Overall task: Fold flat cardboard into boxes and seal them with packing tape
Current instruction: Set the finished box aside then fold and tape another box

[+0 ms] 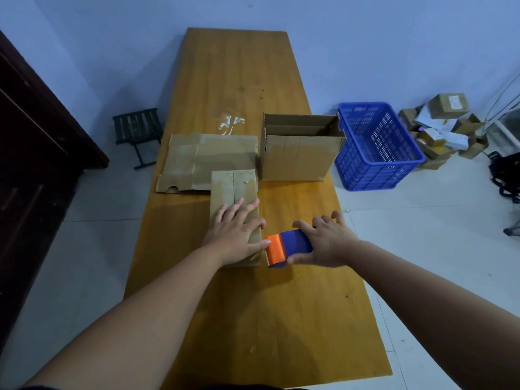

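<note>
A narrow folded cardboard box [234, 187] lies on the wooden table [281, 319], its top flaps meeting in a centre seam. My left hand [236, 232] presses flat on the near end of this box, fingers spread. My right hand [323, 240] grips a blue and orange tape dispenser [287, 247] just right of the box's near corner, with the orange end touching the box. Behind lies a flat cardboard sheet [197, 159]. An open-topped cardboard box [298, 156] stands to the right of the sheet.
A blue plastic crate [377, 147] stands on the floor right of the table. Beyond it lies a heap of small parcels [444, 128]. A small dark stool [138, 133] is on the left, and a dark wooden cabinet [33, 142] fills the left edge. Tape scraps [229, 123] stick to the tabletop.
</note>
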The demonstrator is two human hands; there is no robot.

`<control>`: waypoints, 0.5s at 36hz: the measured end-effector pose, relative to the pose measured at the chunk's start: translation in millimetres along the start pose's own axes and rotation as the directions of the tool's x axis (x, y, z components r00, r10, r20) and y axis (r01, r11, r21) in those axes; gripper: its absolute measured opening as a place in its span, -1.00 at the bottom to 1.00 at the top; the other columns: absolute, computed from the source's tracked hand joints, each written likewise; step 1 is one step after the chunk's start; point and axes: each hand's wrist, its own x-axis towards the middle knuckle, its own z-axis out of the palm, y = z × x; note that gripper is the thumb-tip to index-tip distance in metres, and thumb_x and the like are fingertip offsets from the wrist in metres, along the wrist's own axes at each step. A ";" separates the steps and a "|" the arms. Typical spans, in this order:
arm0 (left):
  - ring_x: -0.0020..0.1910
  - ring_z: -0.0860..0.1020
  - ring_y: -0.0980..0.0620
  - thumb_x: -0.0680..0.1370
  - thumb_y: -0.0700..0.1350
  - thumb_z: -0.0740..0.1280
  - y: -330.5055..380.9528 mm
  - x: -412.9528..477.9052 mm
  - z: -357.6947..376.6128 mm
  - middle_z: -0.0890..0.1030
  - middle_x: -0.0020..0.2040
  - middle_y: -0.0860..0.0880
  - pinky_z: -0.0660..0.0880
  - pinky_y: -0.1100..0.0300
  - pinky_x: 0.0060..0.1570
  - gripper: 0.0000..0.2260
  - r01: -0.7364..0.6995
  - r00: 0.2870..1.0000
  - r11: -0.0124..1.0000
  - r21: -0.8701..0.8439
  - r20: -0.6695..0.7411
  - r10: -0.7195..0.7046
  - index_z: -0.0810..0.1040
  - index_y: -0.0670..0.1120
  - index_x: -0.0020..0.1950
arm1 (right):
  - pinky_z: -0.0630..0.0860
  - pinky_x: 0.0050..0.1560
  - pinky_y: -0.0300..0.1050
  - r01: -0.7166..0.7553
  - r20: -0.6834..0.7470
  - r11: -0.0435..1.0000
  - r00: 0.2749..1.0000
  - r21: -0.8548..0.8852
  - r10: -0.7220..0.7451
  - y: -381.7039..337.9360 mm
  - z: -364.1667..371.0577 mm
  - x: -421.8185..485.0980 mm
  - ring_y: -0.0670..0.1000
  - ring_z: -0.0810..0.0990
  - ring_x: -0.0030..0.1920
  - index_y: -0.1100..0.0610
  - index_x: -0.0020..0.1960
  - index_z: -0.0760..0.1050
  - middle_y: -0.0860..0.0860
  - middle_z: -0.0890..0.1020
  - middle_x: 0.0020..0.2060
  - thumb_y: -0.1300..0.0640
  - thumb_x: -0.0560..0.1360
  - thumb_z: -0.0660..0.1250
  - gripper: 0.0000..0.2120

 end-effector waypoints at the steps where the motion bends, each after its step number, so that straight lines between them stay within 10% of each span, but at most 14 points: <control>1: 0.52 -0.22 0.02 0.47 0.44 -0.01 -0.3 0.1 0.1 -0.11 0.56 0.15 -0.32 -0.04 0.39 -0.61 0.000 1.000 1.000 -0.003 0.001 0.000 0.30 0.31 0.18 | 0.08 0.34 0.18 -0.001 0.036 0.997 0.999 0.073 -0.002 -0.5 -4.8 1.2 0.10 0.41 0.22 -0.10 0.44 0.14 0.06 0.48 0.15 -0.68 0.13 -0.27 0.06; 8: 0.52 -0.22 0.00 0.46 0.45 0.00 -0.1 0.1 -0.5 -0.12 0.56 0.14 -0.30 -0.08 0.40 -0.56 0.002 1.000 1.000 0.002 0.002 -0.002 0.30 0.30 0.24 | 0.46 -0.14 -0.13 -0.019 0.254 0.979 0.967 0.203 -0.034 -13.4 -24.6 15.5 -0.02 0.53 -0.05 -0.08 0.33 0.33 -0.04 0.56 0.01 -0.47 0.40 0.17 -0.35; 12: 0.53 -0.21 -0.01 0.47 0.44 0.01 -0.3 -0.1 -1.7 -0.12 0.56 0.13 -0.28 -0.09 0.41 -0.56 -0.003 1.000 1.000 0.022 0.002 0.003 0.30 0.30 0.26 | 0.49 -0.02 -0.04 -0.023 0.342 0.986 0.939 0.168 -0.036 -19.9 -34.4 27.1 0.05 0.46 0.07 -0.14 0.43 0.26 0.03 0.45 0.19 -0.47 0.36 0.23 -0.27; 18: 0.53 -0.20 -0.01 0.42 0.49 -0.10 0.4 -0.6 -4.2 -0.12 0.56 0.13 -0.27 -0.10 0.42 -0.46 -0.002 1.000 1.000 0.006 0.002 0.002 0.32 0.31 0.27 | 0.54 -0.09 -0.07 -0.102 0.541 0.969 0.840 0.223 -0.036 -14.9 -53.7 41.5 0.02 0.61 -0.06 0.00 0.15 0.47 -0.02 0.61 -0.08 -0.51 0.29 0.26 -0.31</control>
